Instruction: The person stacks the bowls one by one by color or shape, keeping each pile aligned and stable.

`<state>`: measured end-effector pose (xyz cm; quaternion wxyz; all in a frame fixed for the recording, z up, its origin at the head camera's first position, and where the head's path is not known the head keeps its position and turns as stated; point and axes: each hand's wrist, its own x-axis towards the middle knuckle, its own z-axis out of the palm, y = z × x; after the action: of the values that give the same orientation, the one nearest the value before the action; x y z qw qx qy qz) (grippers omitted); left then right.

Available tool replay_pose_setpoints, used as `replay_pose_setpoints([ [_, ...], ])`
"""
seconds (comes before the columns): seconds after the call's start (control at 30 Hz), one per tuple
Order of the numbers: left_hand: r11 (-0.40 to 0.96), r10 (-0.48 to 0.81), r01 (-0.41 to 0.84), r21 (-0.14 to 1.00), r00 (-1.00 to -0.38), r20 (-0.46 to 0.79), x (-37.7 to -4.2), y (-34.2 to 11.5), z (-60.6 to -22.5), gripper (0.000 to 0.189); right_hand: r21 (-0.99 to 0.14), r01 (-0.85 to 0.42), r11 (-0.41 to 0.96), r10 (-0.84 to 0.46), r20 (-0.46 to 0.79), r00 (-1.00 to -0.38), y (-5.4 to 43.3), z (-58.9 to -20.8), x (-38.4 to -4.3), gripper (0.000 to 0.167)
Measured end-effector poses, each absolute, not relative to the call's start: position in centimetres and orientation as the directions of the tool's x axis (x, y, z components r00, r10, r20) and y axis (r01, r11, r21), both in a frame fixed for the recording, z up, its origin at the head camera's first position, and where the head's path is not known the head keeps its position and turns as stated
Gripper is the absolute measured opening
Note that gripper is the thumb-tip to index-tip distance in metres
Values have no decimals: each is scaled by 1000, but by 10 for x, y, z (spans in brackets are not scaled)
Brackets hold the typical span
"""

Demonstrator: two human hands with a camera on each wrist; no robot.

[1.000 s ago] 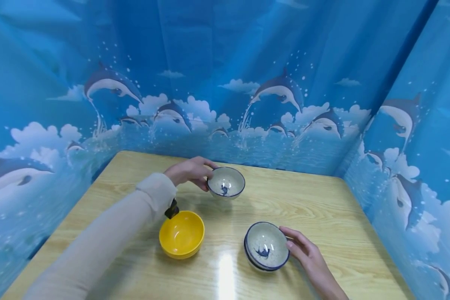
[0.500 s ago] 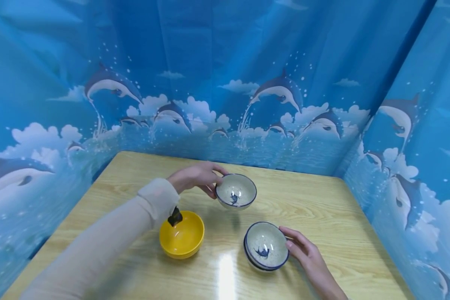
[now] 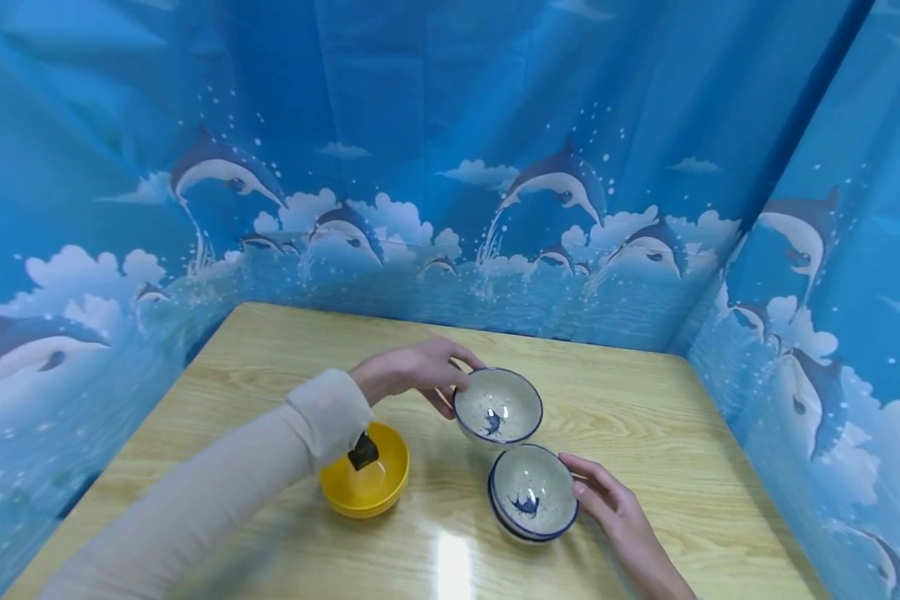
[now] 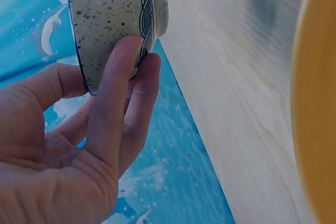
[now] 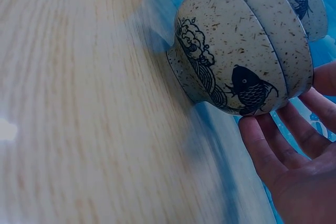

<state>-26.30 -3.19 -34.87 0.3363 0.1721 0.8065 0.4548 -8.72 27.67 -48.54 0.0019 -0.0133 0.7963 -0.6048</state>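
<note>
My left hand (image 3: 420,372) holds a speckled grey bowl (image 3: 498,407) by its left side, thumb at the blue rim and fingers against the outer wall. The bowl is tilted in the air, just behind a stack of two similar bowls (image 3: 534,492) on the table. A dark blue fish shows inside the top one. My right hand (image 3: 607,508) grips the right side of that stack, thumb by the upper rim. In the right wrist view its fingertips (image 5: 249,121) lie against the lower bowl's wall, below a painted fish.
A yellow bowl (image 3: 382,492), apparently stacked on another, stands left of the grey stack, partly under my left wrist and its black strap-like piece (image 3: 363,452). The wooden table (image 3: 645,400) ends at a blue dolphin curtain (image 3: 435,167) behind and at the right.
My left hand has carried its bowl rightward and nearer, from the back of the table to just behind the grey stack. My right hand and the stack have stayed put.
</note>
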Motion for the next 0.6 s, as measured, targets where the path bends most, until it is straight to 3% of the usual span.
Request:
replay_pose_setpoints([
  [0.43, 508, 633, -48, 860, -656, -410, -248, -13, -353, 43, -961, -59, 270, -44, 49, -998, 279, -488, -88, 41],
  [0.6, 515, 643, -34, 857, -646, -412, -244, -7, -356, 42, -959, 1, 282, -5, -3, -1000, 277, -486, -88, 43],
])
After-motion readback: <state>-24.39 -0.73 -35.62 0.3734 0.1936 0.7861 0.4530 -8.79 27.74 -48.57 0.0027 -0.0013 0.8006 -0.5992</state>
